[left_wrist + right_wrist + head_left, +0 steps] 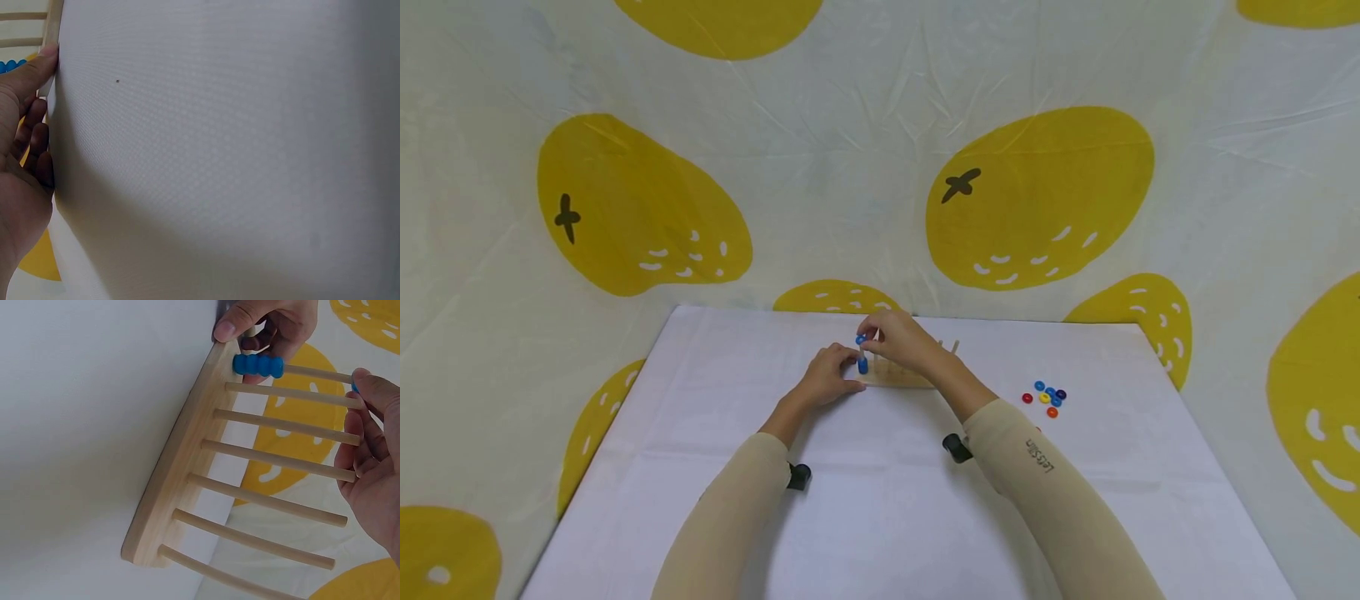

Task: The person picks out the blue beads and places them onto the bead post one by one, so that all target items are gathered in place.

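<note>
Head view, ring [860, 339]: pinched by right hand [898, 337], at peg [315, 372] tip
Stack [257, 365]: down-peg, nearer left hand [827, 377]
Base [169, 481]: gripped by left hand

The stacked ring beads [258, 365] are showing bright blue against the pale blond wood of the peg rack [178, 469]. Loose ring beads [1044, 398] are mixing red, yellow, orange, blue and navy. The whitish backdrop [842, 167] is bearing yellow fruits [1045, 192] with white flecks; the beige right sleeve [1052, 508] is carrying dark lettering [1041, 456].
</note>
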`<state>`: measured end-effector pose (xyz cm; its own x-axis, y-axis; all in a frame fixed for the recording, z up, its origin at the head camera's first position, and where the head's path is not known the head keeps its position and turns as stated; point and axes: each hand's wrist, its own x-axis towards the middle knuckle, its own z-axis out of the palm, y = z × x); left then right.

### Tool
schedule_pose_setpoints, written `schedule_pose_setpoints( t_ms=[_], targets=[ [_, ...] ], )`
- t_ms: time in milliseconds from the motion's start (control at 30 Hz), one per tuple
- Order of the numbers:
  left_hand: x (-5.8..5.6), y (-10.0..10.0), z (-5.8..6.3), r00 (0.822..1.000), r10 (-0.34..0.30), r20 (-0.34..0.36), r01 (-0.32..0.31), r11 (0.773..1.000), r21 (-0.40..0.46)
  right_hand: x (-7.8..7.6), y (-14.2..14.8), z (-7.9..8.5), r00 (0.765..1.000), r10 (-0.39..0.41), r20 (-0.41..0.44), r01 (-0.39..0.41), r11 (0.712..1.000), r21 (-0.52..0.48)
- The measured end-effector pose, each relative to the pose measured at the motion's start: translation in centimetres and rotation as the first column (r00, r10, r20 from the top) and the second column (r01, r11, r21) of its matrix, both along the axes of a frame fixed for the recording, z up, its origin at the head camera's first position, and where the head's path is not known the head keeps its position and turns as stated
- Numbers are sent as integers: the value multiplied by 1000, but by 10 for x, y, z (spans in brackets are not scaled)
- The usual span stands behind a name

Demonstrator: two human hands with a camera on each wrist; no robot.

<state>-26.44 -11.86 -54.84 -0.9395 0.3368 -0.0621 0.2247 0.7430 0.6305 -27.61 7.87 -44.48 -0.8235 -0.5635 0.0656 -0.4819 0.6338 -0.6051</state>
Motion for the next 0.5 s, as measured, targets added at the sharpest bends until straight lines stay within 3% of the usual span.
schedule_pose_setpoints(
  t_ms=[500],
  targets=[
    [-1, -1, -1, 1000, 1, 7, -1, 1000, -4, 2, 4, 3, 1000, -8, 9, 8, 1000, 25]
  ],
)
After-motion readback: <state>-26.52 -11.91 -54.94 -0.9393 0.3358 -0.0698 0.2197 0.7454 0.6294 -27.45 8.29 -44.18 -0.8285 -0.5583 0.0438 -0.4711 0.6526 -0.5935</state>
